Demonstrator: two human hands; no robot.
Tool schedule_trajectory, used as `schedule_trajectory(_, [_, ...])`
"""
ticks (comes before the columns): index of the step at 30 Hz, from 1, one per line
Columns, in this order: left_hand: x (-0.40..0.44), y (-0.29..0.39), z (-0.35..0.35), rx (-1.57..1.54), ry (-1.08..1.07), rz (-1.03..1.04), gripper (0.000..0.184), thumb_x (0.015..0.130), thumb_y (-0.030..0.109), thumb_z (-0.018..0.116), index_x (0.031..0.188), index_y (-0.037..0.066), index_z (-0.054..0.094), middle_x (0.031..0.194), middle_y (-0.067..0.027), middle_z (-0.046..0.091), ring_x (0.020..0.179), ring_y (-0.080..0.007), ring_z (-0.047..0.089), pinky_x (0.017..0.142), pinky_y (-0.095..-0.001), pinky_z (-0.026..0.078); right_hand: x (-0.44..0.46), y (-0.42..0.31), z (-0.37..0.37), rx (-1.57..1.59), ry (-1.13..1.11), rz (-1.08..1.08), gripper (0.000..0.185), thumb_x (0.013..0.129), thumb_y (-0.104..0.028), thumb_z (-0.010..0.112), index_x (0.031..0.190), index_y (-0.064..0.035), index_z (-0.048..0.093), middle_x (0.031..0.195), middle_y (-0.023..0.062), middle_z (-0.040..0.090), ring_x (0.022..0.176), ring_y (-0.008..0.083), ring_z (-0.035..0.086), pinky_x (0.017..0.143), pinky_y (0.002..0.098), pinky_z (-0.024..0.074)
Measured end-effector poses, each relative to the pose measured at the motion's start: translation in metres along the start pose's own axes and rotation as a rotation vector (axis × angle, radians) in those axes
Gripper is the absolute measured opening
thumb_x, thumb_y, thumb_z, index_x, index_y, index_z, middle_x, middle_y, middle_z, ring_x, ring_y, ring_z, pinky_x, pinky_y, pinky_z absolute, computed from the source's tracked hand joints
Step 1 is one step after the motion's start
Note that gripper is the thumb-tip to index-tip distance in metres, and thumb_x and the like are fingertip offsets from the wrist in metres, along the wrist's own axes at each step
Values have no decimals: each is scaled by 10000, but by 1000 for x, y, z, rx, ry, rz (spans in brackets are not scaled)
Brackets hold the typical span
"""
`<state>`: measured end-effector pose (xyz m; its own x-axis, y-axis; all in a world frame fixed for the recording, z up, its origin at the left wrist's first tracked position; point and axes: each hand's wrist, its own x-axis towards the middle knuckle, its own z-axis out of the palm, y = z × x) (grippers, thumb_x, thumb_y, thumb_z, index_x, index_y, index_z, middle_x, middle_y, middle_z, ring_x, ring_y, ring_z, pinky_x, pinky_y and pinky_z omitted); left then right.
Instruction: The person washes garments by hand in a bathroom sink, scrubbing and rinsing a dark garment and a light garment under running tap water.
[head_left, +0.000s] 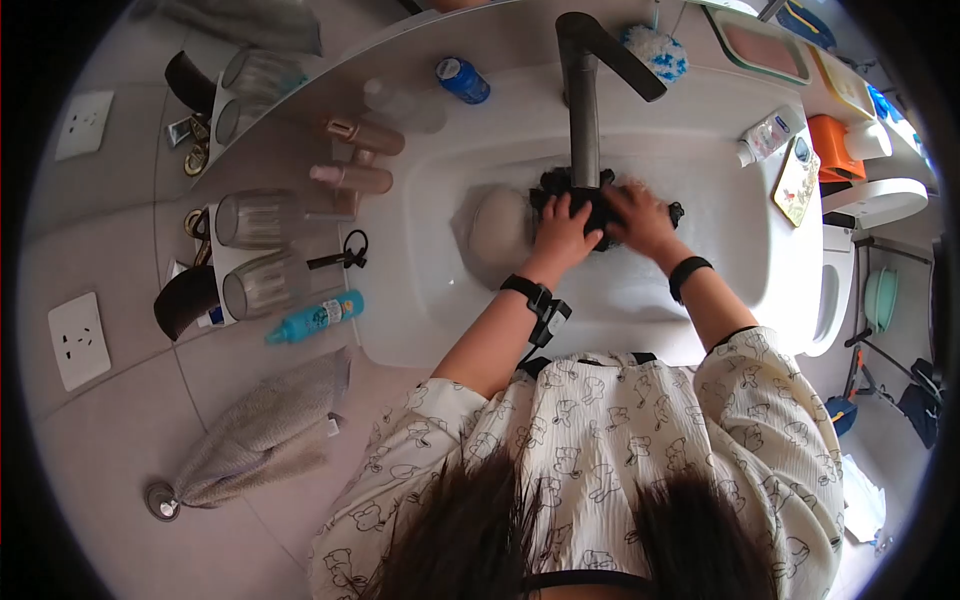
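Under the dark faucet (585, 110), a bunched black cloth (602, 218) lies in the white sink (400, 290). My left hand (566, 236) rests on the cloth's left side with its fingers spread. On the other side, my right hand (642, 218) has its fingers curled over the cloth; they are slightly blurred. Both palms face down, and the hands hide part of the cloth. Just left of it sits a pale beige rounded thing (500, 228), whose kind I cannot make out. Shallow water seems to surround them.
On the left rim are a pink pump bottle (355, 178), a black hair tie (355, 248) and a blue tube (318, 317). A blue jar (463, 80) stands behind. At right lie a clear bottle (768, 137) and a patterned phone (796, 182). Glasses (262, 284) sit left.
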<state>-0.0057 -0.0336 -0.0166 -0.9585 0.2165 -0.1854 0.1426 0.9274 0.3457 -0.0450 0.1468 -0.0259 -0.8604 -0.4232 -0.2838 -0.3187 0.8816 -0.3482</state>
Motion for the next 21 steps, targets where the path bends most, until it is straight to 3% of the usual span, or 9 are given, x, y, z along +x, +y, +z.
schedule_trajectory(2, [4,-7,7,-22,-159,23,601,801,413,563,1258,45,431,1346,-199,317,1200,-392,340,973,-428,341,-9,8,6,-87,-84,-150,540,787,-377,591,1283,-254,417,1406,101,235,1304,332,205,1000,535,260])
schedule_trajectory(5, [16,-13,4,-1364,-99,-268,677,826,531,504,1299,62,383,1376,-168,307,1287,-304,261,1021,-437,270,9,37,10,-149,91,-120,513,780,-342,601,1261,-251,449,1424,79,202,1310,316,195,967,548,294])
schedule_trajectory(6, [17,-4,-10,-1359,-107,-269,677,826,531,504,1299,62,383,1376,-168,307,1287,-304,261,1021,-437,270,21,34,21,42,136,-20,476,779,-295,588,1232,-201,474,1354,107,295,1235,315,290,945,503,328])
schedule_trajectory(8, [19,10,-16,-1781,-8,-984,713,829,578,460,1325,80,343,1313,-122,414,1225,-279,373,1019,-393,283,35,21,31,415,223,180,409,779,-199,562,1175,-102,524,1213,164,482,1087,313,480,901,412,395])
schedule_trajectory(12, [18,-3,-10,-2204,-255,-626,653,847,629,330,1292,152,360,1275,-103,423,1231,-229,350,993,-412,322,22,-69,-17,1247,-39,255,311,793,-195,481,1026,-1,551,1038,181,568,1006,263,531,847,350,410])
schedule_trajectory(14, [13,-20,0,-2279,-275,-720,611,855,620,315,1221,141,416,1230,-93,454,1204,-221,377,988,-415,333,1,-102,-34,1323,151,117,280,788,-172,543,1011,-4,562,945,132,596,934,236,546,784,320,432])
schedule_trajectory(15, [12,-37,21,-2515,-436,-316,597,854,626,310,1168,140,456,1157,-79,498,1101,-214,457,922,-393,389,-6,-116,-39,1324,154,126,280,788,-172,543,1011,-4,562,945,132,596,934,236,546,784,320,432])
schedule_trajectory(17, [-5,5,-28,-2264,-70,-558,523,856,607,352,1050,147,510,971,-37,554,881,-184,557,778,-341,464,-14,-134,-45,961,470,-258,224,840,-131,486,1028,-47,573,991,241,570,808,329,604,664,397,489])
schedule_trajectory(21, [5,18,-20,-2167,-117,-634,518,845,608,379,1042,147,509,949,-28,555,862,-174,557,737,-332,463,8,-112,-27,728,601,-100,231,728,-219,657,815,-23,571,818,164,512,823,358,481,743,414,409])
